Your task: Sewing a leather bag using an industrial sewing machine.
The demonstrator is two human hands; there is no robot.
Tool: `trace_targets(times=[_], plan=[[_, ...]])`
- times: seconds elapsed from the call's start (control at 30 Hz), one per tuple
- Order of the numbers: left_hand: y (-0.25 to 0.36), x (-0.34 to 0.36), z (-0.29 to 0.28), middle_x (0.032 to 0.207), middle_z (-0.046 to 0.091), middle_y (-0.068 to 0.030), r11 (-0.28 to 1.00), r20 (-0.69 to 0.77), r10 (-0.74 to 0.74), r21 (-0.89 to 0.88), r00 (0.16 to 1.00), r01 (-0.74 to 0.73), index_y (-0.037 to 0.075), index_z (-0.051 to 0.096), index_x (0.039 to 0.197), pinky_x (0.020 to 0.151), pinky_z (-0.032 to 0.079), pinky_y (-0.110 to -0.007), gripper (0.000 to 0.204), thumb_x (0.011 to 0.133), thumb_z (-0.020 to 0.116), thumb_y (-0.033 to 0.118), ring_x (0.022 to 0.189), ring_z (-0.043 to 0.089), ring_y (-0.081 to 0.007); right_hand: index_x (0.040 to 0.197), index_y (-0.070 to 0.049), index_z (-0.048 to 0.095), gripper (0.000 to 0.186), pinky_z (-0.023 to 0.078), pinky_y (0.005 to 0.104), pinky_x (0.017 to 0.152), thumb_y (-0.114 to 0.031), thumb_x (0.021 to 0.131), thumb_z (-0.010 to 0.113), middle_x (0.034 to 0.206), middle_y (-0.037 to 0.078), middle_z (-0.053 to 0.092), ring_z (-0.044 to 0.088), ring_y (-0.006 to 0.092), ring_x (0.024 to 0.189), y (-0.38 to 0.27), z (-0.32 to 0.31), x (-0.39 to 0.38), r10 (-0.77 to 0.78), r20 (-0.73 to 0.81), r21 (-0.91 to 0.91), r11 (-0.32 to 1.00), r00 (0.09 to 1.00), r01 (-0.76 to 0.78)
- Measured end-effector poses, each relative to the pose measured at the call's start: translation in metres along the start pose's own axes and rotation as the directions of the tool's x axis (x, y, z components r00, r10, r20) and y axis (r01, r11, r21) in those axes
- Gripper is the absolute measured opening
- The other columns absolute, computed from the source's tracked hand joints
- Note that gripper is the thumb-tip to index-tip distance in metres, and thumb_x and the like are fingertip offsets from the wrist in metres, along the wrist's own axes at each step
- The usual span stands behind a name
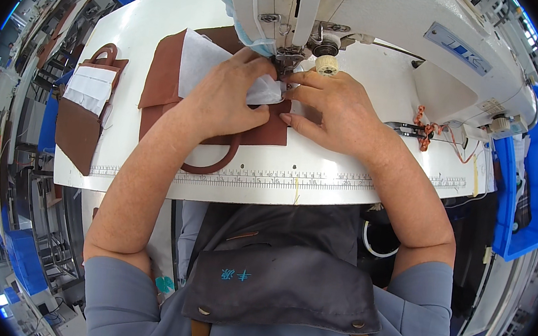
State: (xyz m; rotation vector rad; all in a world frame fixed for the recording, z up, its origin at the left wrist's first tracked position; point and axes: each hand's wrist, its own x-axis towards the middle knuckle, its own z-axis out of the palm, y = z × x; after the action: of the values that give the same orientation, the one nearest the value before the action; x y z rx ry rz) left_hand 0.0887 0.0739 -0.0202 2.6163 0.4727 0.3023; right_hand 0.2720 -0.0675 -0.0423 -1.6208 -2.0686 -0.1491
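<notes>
My left grip (227,97) lies palm down over a white sheet (200,63), its fingers reaching up to the sewing machine's (385,12) presser foot (282,72); I cannot tell whether it pinches anything. My right grip (335,110) sits opposite, thumb parted from the fingers, so it is open, fingertips beside the sheet's bunched end.

The sheet slants from far left toward the foot. Under it, the brown bag piece (162,75) lies flat on the tabletop (339,164), partly covered by my arm; its long axis seems to run left to right, and its loop handle (226,162) points toward me, meeting the printed ruler scale (262,177) along my edge.

A blue plate (458,49) with light lettering marks the machine's arm, and small turquoise characters (236,275) cross my dark apron (283,297). At my left, another brown piece (80,122) lies lengthwise toward me, its handle pointing away.
</notes>
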Motion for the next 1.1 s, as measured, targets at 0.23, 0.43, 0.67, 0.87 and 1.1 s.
trace_targets(times=[0.23, 0.43, 0.67, 0.87, 1.1], plan=[[-0.002, -0.028, 0.016, 0.126, 0.068, -0.0106, 0.914, -0.163, 0.237, 0.372, 0.958, -0.163, 0.004, 0.068, 0.118, 0.108, 0.043, -0.046, 0.040, 0.079, 0.070, 0.014, 0.126, 0.058, -0.0334, 0.098, -0.008, 0.077, 0.033, 0.052, 0.0388, 0.084, -0.037, 0.084, 0.077, 0.113, 0.005, 0.075, 0.061, 0.0243, 0.098, 0.000, 0.001, 0.000, 0.013, 0.034, 0.007, 1.000, 0.999, -0.013], [-0.007, -0.025, 0.022, 0.133, 0.066, -0.0124, 0.973, -0.159, 0.184, 0.170, 0.970, -0.157, 0.005, 0.070, 0.120, 0.116, 0.038, -0.046, 0.041, 0.080, 0.068, 0.012, 0.132, 0.055, -0.0320, 0.101, -0.010, 0.078, 0.032, 0.051, 0.0382, 0.084, -0.037, 0.084, 0.077, 0.115, 0.004, 0.075, 0.061, 0.0231, 0.098, 0.000, 0.001, 0.001, 0.041, 0.055, -0.009, 0.999, 0.998, -0.040], [-0.020, -0.015, 0.019, 0.131, 0.067, -0.0118, 0.963, -0.151, 0.225, 0.183, 0.963, -0.196, 0.006, 0.070, 0.121, 0.115, 0.038, -0.046, 0.043, 0.078, 0.066, 0.010, 0.130, 0.057, -0.0300, 0.100, -0.011, 0.079, 0.032, 0.051, 0.0388, 0.080, -0.038, 0.084, 0.076, 0.102, 0.003, 0.075, 0.061, 0.0241, 0.094, 0.003, 0.006, 0.004, 0.046, -0.009, -0.038, 0.998, 0.999, -0.046], [-0.018, -0.003, 0.019, 0.117, 0.072, -0.0081, 0.933, -0.184, 0.251, 0.308, 0.950, -0.187, 0.008, 0.074, 0.112, 0.114, 0.037, -0.045, 0.029, 0.084, 0.065, 0.009, 0.120, 0.063, -0.0239, 0.100, -0.010, 0.078, 0.032, 0.050, 0.0403, 0.076, -0.038, 0.084, 0.076, 0.083, 0.008, 0.069, 0.060, 0.0260, 0.088, 0.010, 0.012, 0.006, 0.068, -0.022, -0.042, 0.997, 0.997, -0.069], [-0.018, 0.007, 0.022, 0.091, 0.075, -0.0023, 0.903, -0.276, 0.360, 0.344, 0.891, -0.258, 0.010, 0.078, 0.091, 0.105, 0.042, -0.042, 0.011, 0.084, 0.070, 0.008, 0.093, 0.070, -0.0197, 0.104, -0.008, 0.074, 0.031, 0.052, 0.0445, 0.074, -0.029, 0.081, 0.078, 0.085, 0.013, 0.065, 0.063, 0.0324, 0.086, 0.007, 0.015, 0.012, 0.131, -0.025, 0.180, 0.976, 0.991, -0.125]])
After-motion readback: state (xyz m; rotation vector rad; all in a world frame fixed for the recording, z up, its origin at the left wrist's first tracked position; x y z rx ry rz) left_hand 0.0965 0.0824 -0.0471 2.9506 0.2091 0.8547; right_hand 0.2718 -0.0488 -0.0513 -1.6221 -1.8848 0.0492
